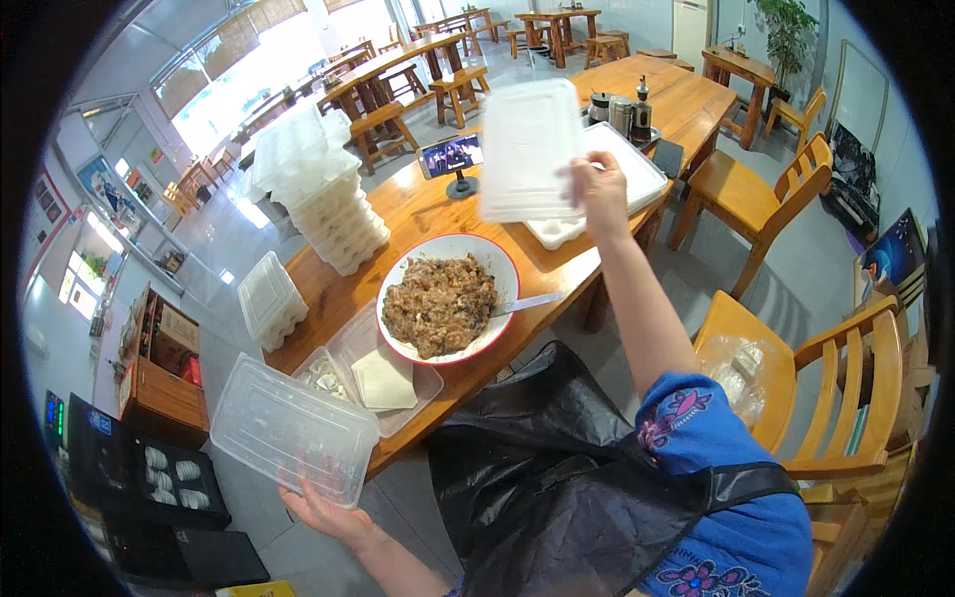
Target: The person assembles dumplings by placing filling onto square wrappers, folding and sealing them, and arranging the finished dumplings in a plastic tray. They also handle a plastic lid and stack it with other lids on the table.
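My left hand holds a clear plastic lid by its near edge, tilted over the table's left end. In my right hand is a translucent white plastic lid, blurred and raised over white plastic trays with round hollows. Between the hands stands a white, red-rimmed bowl of minced filling, a flat metal spatula resting in it. Nearer me, square dough wrappers lie in a clear plastic container. Beside them, partly behind the left lid, are small pale folded pieces, perhaps dumplings.
A tall stack of white plastic trays stands at the table's far left, with a smaller stack near the edge. A phone on a stand and condiment jars are farther back. Wooden chairs stand to the right.
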`<state>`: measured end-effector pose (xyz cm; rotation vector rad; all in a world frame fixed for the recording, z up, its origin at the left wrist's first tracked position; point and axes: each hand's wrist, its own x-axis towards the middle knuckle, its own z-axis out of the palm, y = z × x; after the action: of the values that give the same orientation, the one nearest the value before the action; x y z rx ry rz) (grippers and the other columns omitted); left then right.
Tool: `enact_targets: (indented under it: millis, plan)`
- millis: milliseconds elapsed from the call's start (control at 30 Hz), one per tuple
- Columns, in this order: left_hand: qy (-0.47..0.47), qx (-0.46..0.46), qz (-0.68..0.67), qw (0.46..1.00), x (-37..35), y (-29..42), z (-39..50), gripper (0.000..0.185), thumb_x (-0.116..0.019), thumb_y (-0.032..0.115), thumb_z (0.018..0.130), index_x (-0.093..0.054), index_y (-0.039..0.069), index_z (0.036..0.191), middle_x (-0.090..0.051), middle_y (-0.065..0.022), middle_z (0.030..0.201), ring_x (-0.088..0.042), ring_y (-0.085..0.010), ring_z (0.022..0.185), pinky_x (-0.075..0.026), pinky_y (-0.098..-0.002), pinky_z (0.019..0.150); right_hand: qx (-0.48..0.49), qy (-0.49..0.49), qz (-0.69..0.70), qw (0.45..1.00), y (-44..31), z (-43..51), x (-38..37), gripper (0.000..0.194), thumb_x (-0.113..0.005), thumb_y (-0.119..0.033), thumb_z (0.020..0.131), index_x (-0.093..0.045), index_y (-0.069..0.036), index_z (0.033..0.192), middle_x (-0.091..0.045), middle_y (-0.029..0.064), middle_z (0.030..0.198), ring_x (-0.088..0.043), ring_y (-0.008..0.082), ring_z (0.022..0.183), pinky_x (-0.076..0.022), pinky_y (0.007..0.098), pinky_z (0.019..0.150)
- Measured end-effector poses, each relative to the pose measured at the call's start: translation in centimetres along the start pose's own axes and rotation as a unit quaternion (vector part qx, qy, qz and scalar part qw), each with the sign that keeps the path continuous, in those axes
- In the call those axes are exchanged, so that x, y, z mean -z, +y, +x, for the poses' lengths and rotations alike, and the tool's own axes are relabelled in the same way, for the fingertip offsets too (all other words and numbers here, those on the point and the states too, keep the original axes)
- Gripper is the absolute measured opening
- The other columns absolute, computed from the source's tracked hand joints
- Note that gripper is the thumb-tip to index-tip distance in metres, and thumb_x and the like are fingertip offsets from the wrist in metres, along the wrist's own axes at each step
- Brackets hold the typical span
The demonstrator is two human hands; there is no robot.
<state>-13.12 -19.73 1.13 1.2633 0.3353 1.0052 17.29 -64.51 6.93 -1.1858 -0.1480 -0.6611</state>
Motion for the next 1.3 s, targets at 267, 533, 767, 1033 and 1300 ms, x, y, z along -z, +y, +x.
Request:
enact_targets:
  millis: [267,533,767,1033,1300]
  plan:
    - [-0.003,0.016,-0.002,1.000,0.5,-0.6,0.6,0.051,-0.054,0.017,0.107,-0.043,-0.003,0.152,-0.058,-0.0225,0.147,-0.059,-0.0354,0.133,-0.052,-0.0532,0.109,-0.123,0.056,-0.309,0.942,7.6,5.5,9.4,0.063,-0.076,-0.022,0.099,-0.050,0.012,0.145,-0.070,0.0285,0.121,-0.070,0.0334,0.110,-0.0550,0.0420,0.102]
    - [0.044,-0.102,-0.005,0.994,1.0,1.8,0.2,0.054,-0.048,0.020,0.109,-0.038,-0.004,0.156,-0.045,-0.0265,0.156,-0.049,-0.0398,0.144,-0.046,-0.0523,0.116,0.044,-0.348,-0.188,0.917,-0.2,-15.5,-12.0,0.046,-0.071,-0.021,0.103,-0.061,-0.004,0.145,-0.065,0.0153,0.144,-0.064,0.0269,0.128,-0.0492,0.0397,0.111]
    - [-0.119,-0.170,0.087,0.974,-1.4,1.4,-3.4,0.062,-0.037,0.035,0.115,-0.031,-0.003,0.163,-0.039,-0.0245,0.164,-0.041,-0.0353,0.152,-0.030,-0.0497,0.127,-0.099,-0.604,0.173,0.771,-2.2,-34.5,-24.3,0.094,-0.066,-0.047,0.102,-0.018,0.000,0.169,-0.037,0.0273,0.164,-0.042,0.0319,0.151,-0.0366,0.0414,0.121]
    - [-0.064,-0.175,0.398,0.898,6.8,0.9,1.2,0.049,-0.041,0.021,0.115,-0.045,-0.002,0.158,-0.043,-0.0236,0.164,-0.040,-0.0341,0.154,-0.033,-0.0447,0.125,-0.395,-0.477,0.200,0.760,0.2,-34.4,-27.6,0.052,-0.050,-0.021,0.107,-0.045,-0.002,0.155,-0.071,0.0153,0.117,-0.074,0.0258,0.093,-0.0627,0.0379,0.073]
    - [-0.085,0.103,0.181,0.974,8.0,-4.9,4.4,0.047,-0.052,0.011,0.112,-0.046,0.000,0.157,-0.048,-0.0201,0.157,-0.056,-0.0239,0.135,-0.044,-0.0394,0.115,-0.271,-0.475,-0.081,0.833,9.1,-33.3,-28.3,0.048,-0.060,-0.022,0.104,-0.051,0.003,0.143,-0.070,0.0246,0.113,-0.070,0.0311,0.104,-0.0564,0.0468,0.090]
